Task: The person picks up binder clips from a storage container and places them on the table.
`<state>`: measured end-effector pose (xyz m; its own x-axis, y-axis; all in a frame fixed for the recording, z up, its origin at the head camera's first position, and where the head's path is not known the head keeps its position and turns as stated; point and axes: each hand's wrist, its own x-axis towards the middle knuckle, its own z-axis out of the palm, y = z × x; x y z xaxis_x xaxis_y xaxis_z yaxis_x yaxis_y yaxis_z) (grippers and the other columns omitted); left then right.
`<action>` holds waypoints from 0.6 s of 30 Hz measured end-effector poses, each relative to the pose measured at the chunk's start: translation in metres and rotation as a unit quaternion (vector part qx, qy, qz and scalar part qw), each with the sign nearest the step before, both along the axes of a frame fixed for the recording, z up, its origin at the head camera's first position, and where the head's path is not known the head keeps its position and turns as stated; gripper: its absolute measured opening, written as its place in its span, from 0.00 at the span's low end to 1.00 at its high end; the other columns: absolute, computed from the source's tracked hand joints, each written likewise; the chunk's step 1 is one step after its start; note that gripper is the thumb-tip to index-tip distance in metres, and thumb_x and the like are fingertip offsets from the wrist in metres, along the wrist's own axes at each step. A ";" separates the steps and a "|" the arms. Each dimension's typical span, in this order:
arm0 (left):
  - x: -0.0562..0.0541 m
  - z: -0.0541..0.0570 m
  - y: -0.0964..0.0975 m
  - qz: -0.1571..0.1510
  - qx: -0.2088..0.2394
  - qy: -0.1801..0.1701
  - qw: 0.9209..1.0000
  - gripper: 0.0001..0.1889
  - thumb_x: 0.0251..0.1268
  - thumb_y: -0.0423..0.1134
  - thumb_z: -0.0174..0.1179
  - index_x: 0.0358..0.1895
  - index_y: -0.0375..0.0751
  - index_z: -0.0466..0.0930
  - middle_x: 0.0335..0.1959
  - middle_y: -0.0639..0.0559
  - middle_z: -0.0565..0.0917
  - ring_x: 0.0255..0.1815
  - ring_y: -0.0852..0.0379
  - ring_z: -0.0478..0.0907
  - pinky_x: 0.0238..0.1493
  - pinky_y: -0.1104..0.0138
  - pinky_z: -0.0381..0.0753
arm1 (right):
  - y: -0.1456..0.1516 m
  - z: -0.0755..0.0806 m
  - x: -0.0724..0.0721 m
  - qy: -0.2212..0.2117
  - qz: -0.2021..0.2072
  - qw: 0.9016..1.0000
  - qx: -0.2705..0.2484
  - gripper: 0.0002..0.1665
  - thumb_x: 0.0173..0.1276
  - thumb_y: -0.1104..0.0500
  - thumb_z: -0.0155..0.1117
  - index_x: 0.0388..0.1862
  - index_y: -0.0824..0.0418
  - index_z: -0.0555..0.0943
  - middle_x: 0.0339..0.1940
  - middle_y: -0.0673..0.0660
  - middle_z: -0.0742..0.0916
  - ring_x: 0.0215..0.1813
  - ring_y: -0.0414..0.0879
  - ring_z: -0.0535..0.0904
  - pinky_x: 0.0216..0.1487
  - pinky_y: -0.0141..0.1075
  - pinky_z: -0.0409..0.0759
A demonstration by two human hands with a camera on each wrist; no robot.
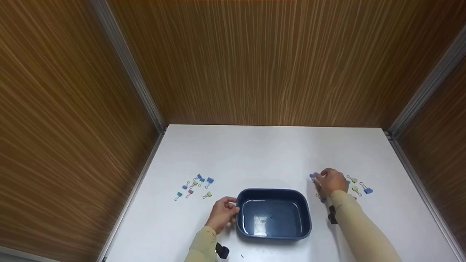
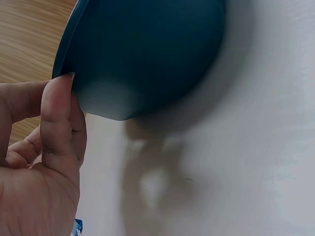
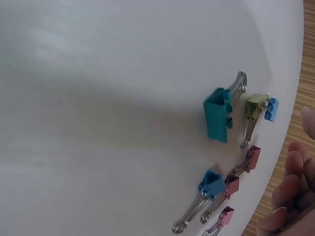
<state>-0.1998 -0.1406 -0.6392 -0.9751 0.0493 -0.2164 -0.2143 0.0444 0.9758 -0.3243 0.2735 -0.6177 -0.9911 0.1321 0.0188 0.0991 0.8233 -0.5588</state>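
Observation:
My left hand [image 1: 221, 214] pinches the left rim of a dark blue plastic basin [image 1: 308, 218]. In the left wrist view the thumb [image 2: 56, 101] lies against the rim, with the fingers partly behind it. The basin holds no clips. To its right, my right hand [image 1: 332, 182] hovers among scattered binder clips, fingertips close to a blue binder clip [image 1: 312, 175]. Thumb and fingers [image 3: 288, 194] stand apart in the right wrist view, and I see nothing between them. Teal [image 3: 215, 115], yellow [image 3: 256, 104] and blue [image 3: 211, 184] binder clips lie nearby, with several pink ones [image 3: 231, 184].
Left of the basin lies another group of coloured binder clips [image 1: 194, 184]. More clips, including a larger blue one [image 1: 367, 190], lie right of my right hand. The white table [image 1: 247, 153] is bordered by wood-grain panels [image 1: 255, 65] at the back and sides.

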 end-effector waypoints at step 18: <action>0.000 0.040 -0.051 0.007 -0.335 0.185 0.924 0.31 0.60 0.59 0.62 0.63 0.48 0.72 0.51 0.50 0.79 0.52 0.52 0.76 0.52 0.59 0.78 | 0.021 0.045 0.051 0.186 0.054 0.980 -0.054 0.23 0.68 0.44 0.60 0.51 0.60 0.80 0.44 0.58 0.83 0.46 0.52 0.76 0.49 0.50 0.76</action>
